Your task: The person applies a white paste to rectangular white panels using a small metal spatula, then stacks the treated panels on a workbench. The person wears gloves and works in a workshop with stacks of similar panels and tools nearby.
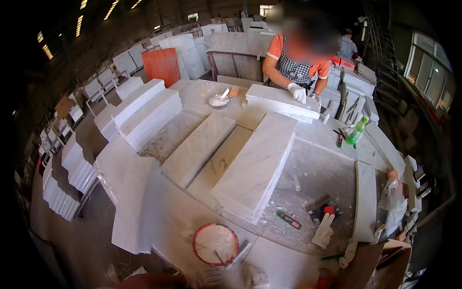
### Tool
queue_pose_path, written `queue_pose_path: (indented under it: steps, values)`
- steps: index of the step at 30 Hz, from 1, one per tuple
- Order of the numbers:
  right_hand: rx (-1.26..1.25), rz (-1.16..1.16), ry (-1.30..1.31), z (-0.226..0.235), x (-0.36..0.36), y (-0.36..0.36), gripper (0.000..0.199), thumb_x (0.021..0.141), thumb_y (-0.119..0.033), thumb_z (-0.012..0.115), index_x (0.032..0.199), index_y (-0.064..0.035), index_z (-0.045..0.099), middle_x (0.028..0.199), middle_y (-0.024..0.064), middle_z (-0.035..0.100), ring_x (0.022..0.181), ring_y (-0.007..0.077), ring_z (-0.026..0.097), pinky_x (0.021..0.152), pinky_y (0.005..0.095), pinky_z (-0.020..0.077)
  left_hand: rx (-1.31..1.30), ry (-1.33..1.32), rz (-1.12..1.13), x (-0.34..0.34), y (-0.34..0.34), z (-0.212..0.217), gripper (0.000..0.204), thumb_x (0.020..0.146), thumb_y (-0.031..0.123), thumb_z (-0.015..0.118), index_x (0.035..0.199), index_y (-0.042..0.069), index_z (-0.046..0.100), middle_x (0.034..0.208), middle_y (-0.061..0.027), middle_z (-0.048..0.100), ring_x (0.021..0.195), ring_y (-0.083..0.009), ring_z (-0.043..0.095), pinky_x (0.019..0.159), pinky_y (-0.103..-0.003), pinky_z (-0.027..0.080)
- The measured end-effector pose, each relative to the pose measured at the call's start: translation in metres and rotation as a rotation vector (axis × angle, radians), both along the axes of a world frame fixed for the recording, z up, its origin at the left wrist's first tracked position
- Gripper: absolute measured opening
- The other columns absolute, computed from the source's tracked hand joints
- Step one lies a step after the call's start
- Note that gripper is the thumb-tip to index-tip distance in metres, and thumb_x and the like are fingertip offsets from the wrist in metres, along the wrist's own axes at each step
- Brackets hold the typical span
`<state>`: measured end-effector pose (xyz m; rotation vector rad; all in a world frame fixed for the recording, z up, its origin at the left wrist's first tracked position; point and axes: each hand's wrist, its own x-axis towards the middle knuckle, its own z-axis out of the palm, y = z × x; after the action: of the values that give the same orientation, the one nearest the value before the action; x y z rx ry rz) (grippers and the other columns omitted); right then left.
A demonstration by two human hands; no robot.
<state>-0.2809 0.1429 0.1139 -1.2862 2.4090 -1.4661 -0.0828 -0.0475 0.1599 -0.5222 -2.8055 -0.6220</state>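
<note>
Standing just beyond the left hand (pixel 204 278): tub (pixel 194 243), round, one, red-rimmed, mouth upward, pale material (pixel 214 238) inside. Scraper-like tool (pixel 239 255), one, at the tub's near right side; long axis slanting from close by the hands outward and to the right. Thin dark stick (pixel 219 258), leaning at the tub's near rim, its upper end away from the hands.

Left hand: at the lower edge, forearm (pixel 154 281) entering low from the left, nearly level. Right hand: pale, blurred shape (pixel 255 277) at the lower edge, possibly this hand. Finger state of both: dim and cut off; cannot tell whether spread, pressed together or pinching.

Beyond the hands: surface (pixel 284 253), pale; wide slab (pixel 257 164) and narrow slab (pixel 199 147), both veined, long axes running away and rightward. Ahead and right of the hands: green utility knife (pixel 288 220); loose white glove (pixel 323 232), fingers pointing away. Farthest from the hands: co-worker (pixel 284 48) in orange top and checked apron, a gloved hand (pixel 297 91) at stacked slabs (pixel 279 102).
</note>
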Motion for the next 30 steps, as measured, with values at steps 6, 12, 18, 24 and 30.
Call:
queue_pose_path:
  steps: [6,12,18,24,30]
  values:
    - [-0.061,-0.144,0.088,-0.039,0.015,-0.011,0.03,0.095,-0.007,0.059,0.124,-0.0001,0.064,0.115,0.0212,0.067,0.105,0.0368,0.064,0.094,0.0453,0.0505,-0.104,0.033,0.007,0.008,-0.011,-0.016,0.041,0.082,0.029,0.059,0.117,0.009,0.067,0.124,-0.0146,0.063,0.121,-0.0322,0.056,0.11,-0.054,0.04]
    - [-0.177,-0.616,-0.23,-0.042,0.078,0.025,0.032,0.1,-0.015,0.056,0.127,0.0026,0.062,0.121,0.019,0.066,0.109,0.0312,0.062,0.099,0.0423,0.0486,0.112,0.246,0.021,0.023,0.004,-0.084,0.033,0.082,0.026,0.061,0.111,0.012,0.067,0.117,-0.0088,0.064,0.114,-0.0266,0.06,0.104,-0.046,0.046]
    - [0.299,-0.516,-0.64,0.173,0.24,-0.039,0.036,0.101,-0.019,0.055,0.13,0.0022,0.058,0.123,0.0132,0.063,0.111,0.0238,0.06,0.098,0.0357,0.0483,0.451,-0.129,-0.227,0.063,0.001,-0.035,0.026,0.083,0.031,0.064,0.099,0.011,0.062,0.089,-0.0088,0.06,0.099,-0.0262,0.06,0.082,-0.047,0.049]
    - [-0.656,0.362,-1.831,0.148,0.241,-0.152,0.024,0.093,-0.023,0.063,0.114,-0.0092,0.066,0.108,0.0077,0.065,0.099,0.0225,0.061,0.089,0.0394,0.0491,0.286,-0.134,-0.269,0.048,-0.048,0.138,0.038,0.085,0.031,0.061,0.117,0.012,0.065,0.106,-0.01,0.065,0.105,-0.0284,0.06,0.095,-0.046,0.048]
    - [-0.736,0.752,-2.32,0.146,0.248,-0.207,0.031,0.093,-0.035,0.059,0.116,-0.0151,0.065,0.112,0.0064,0.064,0.103,0.0248,0.06,0.091,0.045,0.046,0.175,0.152,-0.057,0.092,-0.079,0.128,0.042,0.086,0.037,0.062,0.12,0.012,0.059,0.12,-0.0098,0.058,0.119,-0.0296,0.054,0.103,-0.048,0.042]
